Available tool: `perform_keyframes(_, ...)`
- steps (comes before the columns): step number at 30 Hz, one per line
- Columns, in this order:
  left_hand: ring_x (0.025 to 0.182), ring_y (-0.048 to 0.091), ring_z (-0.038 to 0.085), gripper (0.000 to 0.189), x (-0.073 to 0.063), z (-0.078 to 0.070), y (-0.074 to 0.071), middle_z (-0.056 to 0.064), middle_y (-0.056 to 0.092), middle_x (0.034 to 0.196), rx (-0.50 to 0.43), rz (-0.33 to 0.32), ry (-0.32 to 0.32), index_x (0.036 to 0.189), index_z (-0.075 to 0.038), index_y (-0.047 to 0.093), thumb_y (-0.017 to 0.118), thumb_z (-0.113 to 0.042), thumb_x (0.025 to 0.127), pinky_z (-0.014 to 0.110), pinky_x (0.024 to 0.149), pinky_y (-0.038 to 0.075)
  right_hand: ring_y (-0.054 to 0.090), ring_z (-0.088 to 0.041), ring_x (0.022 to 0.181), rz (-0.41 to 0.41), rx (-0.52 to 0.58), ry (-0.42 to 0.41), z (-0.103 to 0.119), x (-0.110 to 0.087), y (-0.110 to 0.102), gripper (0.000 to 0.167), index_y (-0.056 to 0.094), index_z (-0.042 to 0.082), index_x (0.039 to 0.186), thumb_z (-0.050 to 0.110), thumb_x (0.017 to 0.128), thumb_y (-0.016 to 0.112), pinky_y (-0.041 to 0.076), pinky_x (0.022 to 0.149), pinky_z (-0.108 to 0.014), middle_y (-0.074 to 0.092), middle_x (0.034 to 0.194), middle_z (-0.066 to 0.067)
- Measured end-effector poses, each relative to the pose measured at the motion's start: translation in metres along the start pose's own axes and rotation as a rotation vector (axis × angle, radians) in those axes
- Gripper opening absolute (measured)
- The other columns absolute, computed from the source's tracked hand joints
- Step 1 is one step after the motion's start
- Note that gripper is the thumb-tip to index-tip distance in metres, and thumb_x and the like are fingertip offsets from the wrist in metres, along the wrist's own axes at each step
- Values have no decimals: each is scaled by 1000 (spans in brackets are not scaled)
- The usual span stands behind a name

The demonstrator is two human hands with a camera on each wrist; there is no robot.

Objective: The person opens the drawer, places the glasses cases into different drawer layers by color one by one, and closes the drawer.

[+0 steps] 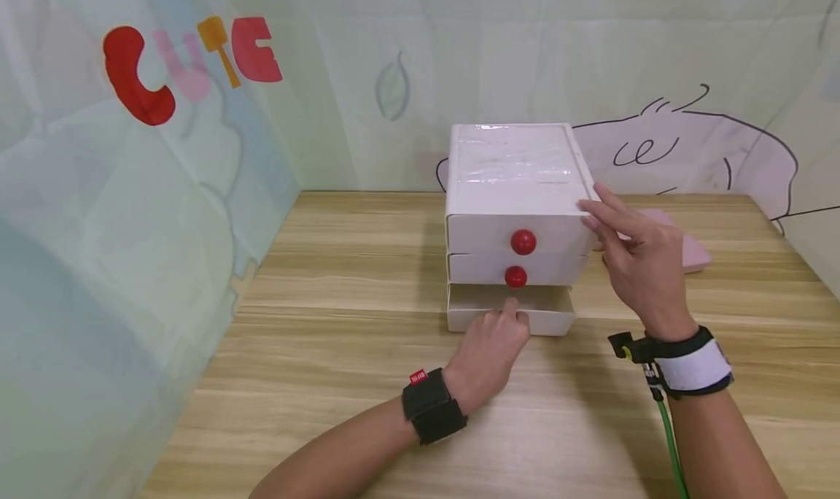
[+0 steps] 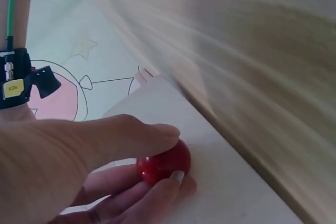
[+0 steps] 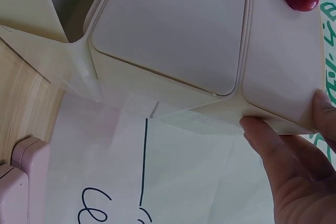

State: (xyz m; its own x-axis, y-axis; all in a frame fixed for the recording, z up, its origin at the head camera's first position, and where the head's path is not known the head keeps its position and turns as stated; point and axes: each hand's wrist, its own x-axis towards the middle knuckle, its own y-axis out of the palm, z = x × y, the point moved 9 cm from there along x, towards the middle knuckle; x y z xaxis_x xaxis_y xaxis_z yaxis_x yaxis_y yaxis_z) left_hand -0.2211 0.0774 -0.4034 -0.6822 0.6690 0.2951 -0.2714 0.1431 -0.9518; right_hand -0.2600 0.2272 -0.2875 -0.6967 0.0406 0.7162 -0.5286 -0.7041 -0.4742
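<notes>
A white three-drawer cabinet [image 1: 515, 167] stands on the table, its top covered in shiny clear film. Its upper two drawers are closed, with a red knob [image 1: 523, 241] on the top one and another red knob [image 1: 515, 276] on the middle one. The bottom drawer [image 1: 551, 325] is pulled partly out. My left hand [image 1: 488, 349] pinches that drawer's round red knob [image 2: 167, 162] between thumb and fingers, plain in the left wrist view. My right hand [image 1: 646, 265] grips the cabinet's upper right front corner, its thumb and fingers on different faces.
A pink flat object [image 1: 695, 254] lies on the wooden table [image 1: 315, 324] behind my right hand; the right wrist view shows pink rounded blocks [image 3: 37, 156] there. Printed cloth [image 1: 367, 39] hangs behind and at the left. A green cable [image 1: 669, 433] trails from my right wristband.
</notes>
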Motion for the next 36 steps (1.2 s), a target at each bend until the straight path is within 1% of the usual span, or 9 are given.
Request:
perform_keyframes(4, 63, 61, 4, 14, -1, -3, -2, 4, 63, 88, 5, -3, 3, 100, -4, 75, 73, -2, 86, 14, 48, 46, 68, -33, 113, -1, 3, -5, 1, 0, 0, 28, 77, 12, 118, 4, 91, 72, 45, 73, -1, 62, 138, -7)
perform_keyframes(10, 64, 63, 5, 13, -4, -8, -3, 4, 63, 89, 40, -1, 8, 100, -6, 75, 75, -6, 86, 16, 49, 49, 71, -34, 107, -5, -9, -11, 0, 0, 0, 28, 77, 11, 118, 4, 91, 73, 45, 71, 0, 62, 138, -7)
perform_keyframes(15, 65, 64, 6, 14, -5, -10, -4, 3, 62, 88, 43, 6, 10, 99, -6, 75, 76, -6, 85, 17, 49, 49, 70, -34, 107, -7, -9, -9, 0, 0, -1, 28, 77, 12, 118, 5, 91, 73, 45, 72, 0, 62, 138, -5)
perform_keyframes(23, 66, 65, 8, 15, -7, -13, -5, 2, 61, 86, 54, 25, 15, 97, -8, 74, 78, -8, 82, 19, 50, 51, 71, -26, 104, -13, -10, -21, 1, 0, -1, 29, 77, 13, 117, 5, 90, 74, 46, 71, 0, 63, 137, -7)
perform_keyframes(26, 65, 65, 8, 14, -8, -15, -6, 1, 61, 83, 73, 21, 19, 95, -8, 74, 79, -10, 82, 20, 50, 51, 71, -28, 105, -10, -5, -23, 1, 0, -1, 30, 77, 13, 118, 4, 89, 74, 45, 72, 0, 63, 137, -6)
perform_keyframes(30, 64, 66, 8, 12, -8, -17, -8, 0, 59, 80, 108, 3, 21, 93, -9, 74, 78, -11, 81, 20, 50, 51, 70, -34, 112, -1, 3, -21, 1, 1, -1, 31, 77, 12, 119, 3, 89, 74, 44, 74, 0, 62, 138, -5)
perform_keyframes(36, 65, 65, 7, 13, -8, -18, -7, 0, 60, 81, 112, 0, 29, 94, -9, 75, 78, -11, 81, 20, 52, 52, 69, -36, 115, 7, 3, -19, 1, 1, 0, 32, 76, 12, 120, 2, 89, 73, 44, 75, 0, 62, 139, -7)
